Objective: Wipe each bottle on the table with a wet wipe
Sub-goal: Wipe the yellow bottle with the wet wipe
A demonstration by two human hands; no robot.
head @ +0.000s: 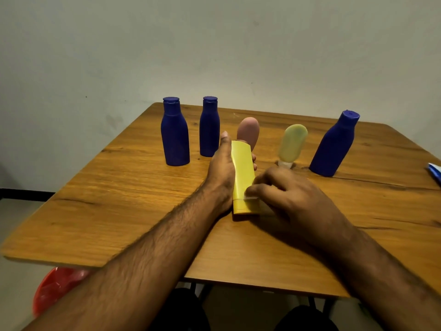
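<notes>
Yellow plastic tube bottle (242,173) stands tilted near the middle of the wooden table (119,187), your left hand (222,168) wrapped around its left side. Your right hand (286,194) pinches a thin white wet wipe (254,199) against its lower end. Beyond stand three dark blue plastic bottles (175,134), a pink tube (248,132) and a pale yellow tube (292,144).
</notes>
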